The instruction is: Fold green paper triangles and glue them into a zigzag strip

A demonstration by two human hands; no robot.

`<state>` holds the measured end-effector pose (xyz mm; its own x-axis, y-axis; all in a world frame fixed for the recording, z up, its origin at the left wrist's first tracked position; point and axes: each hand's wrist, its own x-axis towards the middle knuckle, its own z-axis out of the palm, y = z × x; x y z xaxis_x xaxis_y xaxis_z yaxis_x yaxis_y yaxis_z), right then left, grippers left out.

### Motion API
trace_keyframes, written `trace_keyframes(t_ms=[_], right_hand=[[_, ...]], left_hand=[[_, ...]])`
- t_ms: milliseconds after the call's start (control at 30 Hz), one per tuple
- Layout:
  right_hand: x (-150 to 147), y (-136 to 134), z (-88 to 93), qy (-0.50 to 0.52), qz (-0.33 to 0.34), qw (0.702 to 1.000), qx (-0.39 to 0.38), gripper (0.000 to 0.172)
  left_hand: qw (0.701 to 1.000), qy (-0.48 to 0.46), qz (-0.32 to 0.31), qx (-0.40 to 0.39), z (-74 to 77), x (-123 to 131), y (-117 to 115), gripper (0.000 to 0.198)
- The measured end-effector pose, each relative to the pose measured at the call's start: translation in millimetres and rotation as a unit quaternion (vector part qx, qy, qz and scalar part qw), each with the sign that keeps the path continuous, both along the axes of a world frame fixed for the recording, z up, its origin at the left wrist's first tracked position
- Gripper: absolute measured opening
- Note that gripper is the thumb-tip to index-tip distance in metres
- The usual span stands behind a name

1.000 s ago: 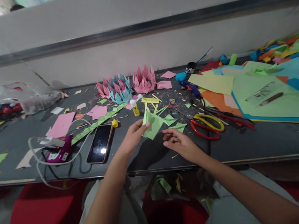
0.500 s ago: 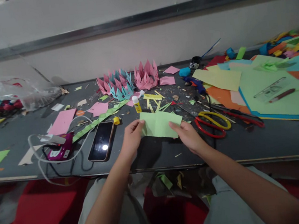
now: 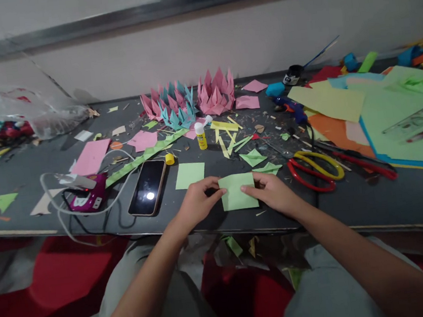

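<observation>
Between my hands is a light green paper square, held just above the table near its front edge. My left hand pinches its left side, thumb in front and fingers behind. On the opposite side my right hand grips the paper the same way, its thumb lying on the face. Another green paper sheet lies flat beyond my left hand. Two folded green pieces rest past the square. A yellow glue stick stands uncapped, with its yellow cap to the left.
Left of my hands lie a phone and a purple power strip with looping cables. Scissors with red and yellow handles sit at right. Pink and blue folded-paper crowns stand behind. A glue gun and paper stack are farther right.
The green paper, earlier spread wide with a middle crease, now shows as a smaller square. My hands have come closer together. A flat green sheet and folded green pieces now show on the table.
</observation>
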<state>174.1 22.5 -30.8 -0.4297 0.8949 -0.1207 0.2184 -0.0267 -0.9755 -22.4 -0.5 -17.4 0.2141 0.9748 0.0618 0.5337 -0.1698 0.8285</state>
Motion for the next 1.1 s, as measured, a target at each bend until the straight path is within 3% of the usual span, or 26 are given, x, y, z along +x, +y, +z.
trace_keyframes(t_ms=[133, 233, 333, 467, 867, 1100], right_hand=[[7, 4, -6.2, -0.13, 0.025, 0.971, 0.201, 0.015], [14, 8, -9.1, -0.157, 0.084, 0.928, 0.327, 0.028], [20, 9, -9.6, -0.178, 0.139, 0.887, 0.402, 0.034], [25, 8, -7.7, -0.19, 0.187, 0.851, 0.452, 0.03], [25, 4, -7.1, -0.236, 0.218, 0.771, 0.55, 0.029], [25, 3, -3.5, -0.249, 0.222, 0.75, 0.57, 0.033]], left_hand=[[0.981, 0.139, -0.033, 0.132, -6.6, -10, 2, 0.007], [0.962, 0.174, -0.104, 0.182, -7.3, -14, 1, 0.02], [0.95, 0.191, -0.15, 0.198, -6.0, -14, -1, 0.023], [0.941, 0.203, -0.163, 0.215, -5.7, -16, -4, 0.026], [0.933, 0.228, -0.164, 0.226, -9.5, -18, -6, 0.027], [0.937, 0.211, -0.16, 0.229, -10.3, -19, -6, 0.029]])
